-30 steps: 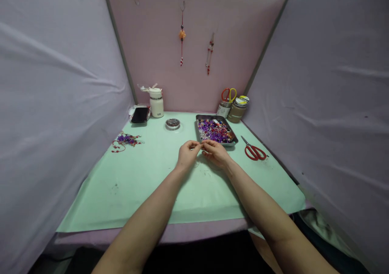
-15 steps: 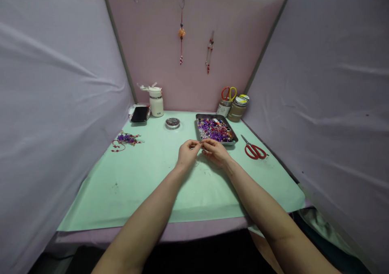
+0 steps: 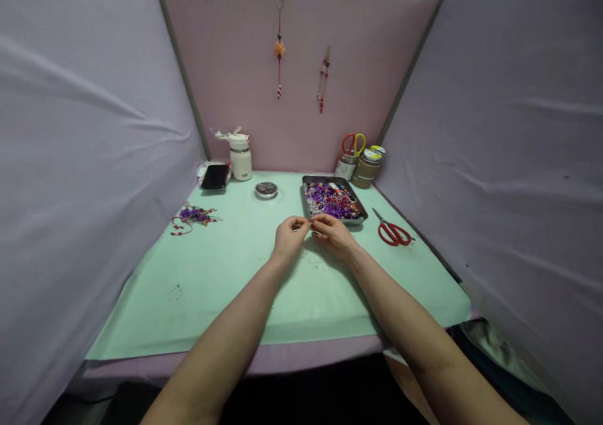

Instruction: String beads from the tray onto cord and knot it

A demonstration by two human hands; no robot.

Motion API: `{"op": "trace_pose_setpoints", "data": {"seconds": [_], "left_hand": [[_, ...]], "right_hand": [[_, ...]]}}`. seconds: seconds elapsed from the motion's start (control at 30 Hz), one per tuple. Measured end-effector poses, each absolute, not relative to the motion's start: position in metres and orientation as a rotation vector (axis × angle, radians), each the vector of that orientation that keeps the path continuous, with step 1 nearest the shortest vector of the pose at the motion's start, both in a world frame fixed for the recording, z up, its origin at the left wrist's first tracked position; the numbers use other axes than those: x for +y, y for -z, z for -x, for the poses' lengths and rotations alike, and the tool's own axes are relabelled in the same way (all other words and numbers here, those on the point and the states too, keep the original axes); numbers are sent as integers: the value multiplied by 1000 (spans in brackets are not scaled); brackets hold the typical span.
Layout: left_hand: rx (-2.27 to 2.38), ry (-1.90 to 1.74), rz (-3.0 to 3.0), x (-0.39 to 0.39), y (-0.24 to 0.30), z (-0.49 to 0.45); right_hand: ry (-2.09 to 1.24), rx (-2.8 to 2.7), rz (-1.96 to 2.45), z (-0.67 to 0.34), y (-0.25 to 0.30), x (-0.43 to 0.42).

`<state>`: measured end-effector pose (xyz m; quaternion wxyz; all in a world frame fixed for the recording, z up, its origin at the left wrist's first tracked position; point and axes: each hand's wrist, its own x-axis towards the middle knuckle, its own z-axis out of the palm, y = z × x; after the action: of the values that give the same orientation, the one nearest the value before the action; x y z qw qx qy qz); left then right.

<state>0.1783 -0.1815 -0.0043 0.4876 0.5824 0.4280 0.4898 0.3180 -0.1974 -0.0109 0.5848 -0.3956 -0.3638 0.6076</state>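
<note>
My left hand point(image 3: 289, 236) and my right hand point(image 3: 333, 235) meet fingertip to fingertip over the green table mat point(image 3: 226, 268), both pinched shut. What they pinch is too small to name; a thin thread seems to trail below them. Just beyond my right hand stands a metal tray point(image 3: 356, 206) filled with purple, red and clear beads point(image 3: 330, 201).
Red scissors point(image 3: 392, 231) lie right of the tray. At the back stand two jars point(image 3: 358, 164), one with scissors in it, a white bottle point(image 3: 240, 157), a black phone point(image 3: 215, 176) and a round tin point(image 3: 266, 189). Beaded strings point(image 3: 193, 216) lie at left; two hang on the wall point(image 3: 279, 48).
</note>
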Motion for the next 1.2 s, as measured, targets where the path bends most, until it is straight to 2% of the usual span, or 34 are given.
{"op": "trace_pose_setpoints", "data": {"seconds": [1.2], "left_hand": [[1039,-1188,-1409,-180,8,-178]], "right_hand": [[-1368,-899,937,-316,12,-197]]}}
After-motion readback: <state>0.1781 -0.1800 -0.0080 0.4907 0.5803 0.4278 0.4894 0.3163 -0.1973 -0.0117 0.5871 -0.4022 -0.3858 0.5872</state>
